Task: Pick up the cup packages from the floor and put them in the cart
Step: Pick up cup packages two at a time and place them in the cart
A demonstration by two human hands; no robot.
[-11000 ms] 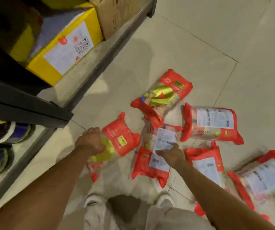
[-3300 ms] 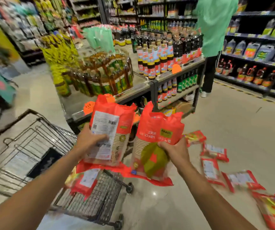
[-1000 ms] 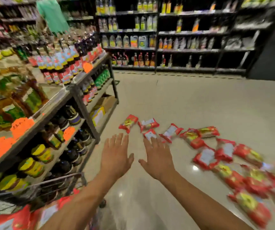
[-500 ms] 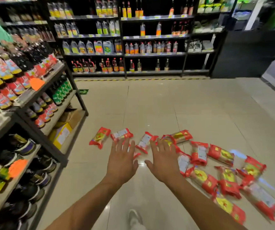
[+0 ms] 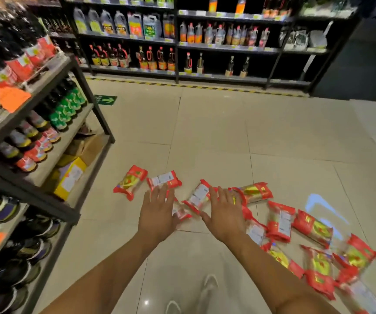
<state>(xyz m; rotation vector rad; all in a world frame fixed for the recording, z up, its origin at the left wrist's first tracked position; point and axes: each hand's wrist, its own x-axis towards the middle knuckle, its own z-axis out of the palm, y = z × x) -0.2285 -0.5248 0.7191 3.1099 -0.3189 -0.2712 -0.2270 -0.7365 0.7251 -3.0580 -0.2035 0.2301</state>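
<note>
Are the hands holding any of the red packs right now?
No. The left hand and right hand are both open and empty, stretched out above the red packs on the floor.

Glossy plastic wraps the red cup packages (image 5: 281,223); the tiled floor (image 5: 205,132) shines smooth; a cardboard box (image 5: 69,180) looks matt.

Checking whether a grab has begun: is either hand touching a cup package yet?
Cannot tell. In the head view the open left hand and right hand overlap the red cup packages on the floor, but their height is unclear.
</note>
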